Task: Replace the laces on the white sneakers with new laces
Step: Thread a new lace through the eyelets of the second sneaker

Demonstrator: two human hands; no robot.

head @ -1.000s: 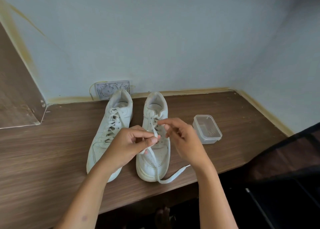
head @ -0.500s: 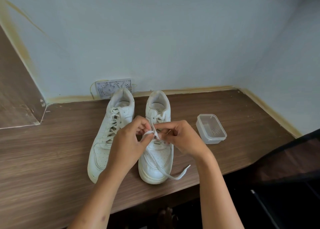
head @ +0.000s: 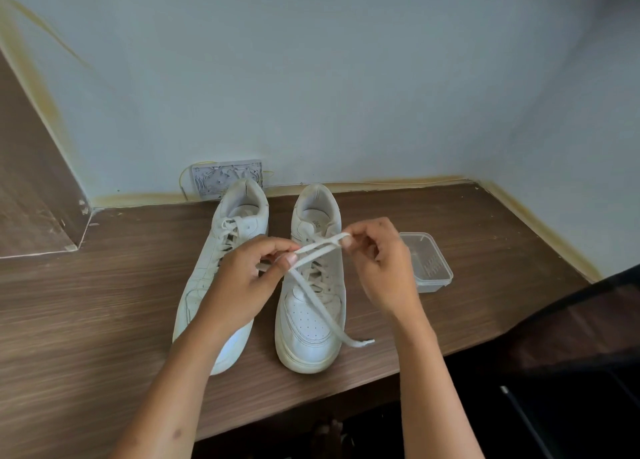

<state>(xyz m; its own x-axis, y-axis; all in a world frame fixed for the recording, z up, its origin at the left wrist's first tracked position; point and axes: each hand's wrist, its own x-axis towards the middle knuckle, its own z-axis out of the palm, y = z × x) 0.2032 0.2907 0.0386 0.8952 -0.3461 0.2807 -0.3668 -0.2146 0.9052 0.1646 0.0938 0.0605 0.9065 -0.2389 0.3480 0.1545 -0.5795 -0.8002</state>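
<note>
Right sneaker: lace pinched taut above its tongue by left hand and right hand; left sneaker beside

The left hand covers the forefoot of the laced white leather sneaker at nine o'clock; both forearms run off the six o'clock edge.

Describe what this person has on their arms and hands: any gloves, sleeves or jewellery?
Nothing that shows. The left hand and right hand are bare, without gloves, rings or a watch, and both forearms are uncovered up to the picture's lower edge. No sleeve comes into view.
</note>
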